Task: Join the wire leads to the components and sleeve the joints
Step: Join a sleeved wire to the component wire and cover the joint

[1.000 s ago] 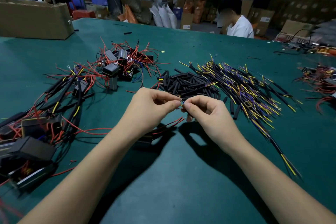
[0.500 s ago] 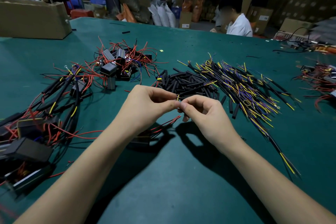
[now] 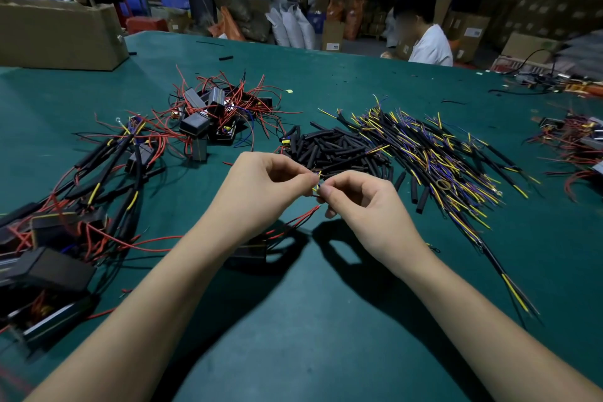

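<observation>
Left hand (image 3: 261,192) and right hand (image 3: 362,206) meet fingertip to fingertip above the green felt surface (image 3: 326,320), each pinching thin yellow wire ends (image 3: 317,182). Thin red leads (image 3: 293,222) trail down to a black box component (image 3: 251,251) near the surface's middle.

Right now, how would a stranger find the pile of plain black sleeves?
Start at the green table, just beyond the two hands. The black sleeves are short, bare tubes in a heap; the bundle to their right shows yellow and purple wires.

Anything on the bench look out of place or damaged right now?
Nothing looks damaged. A few black sleeves lie strayed from the main sleeve pile, and two bits sit far across the green table. Both hands pinch the wire joint.
</observation>
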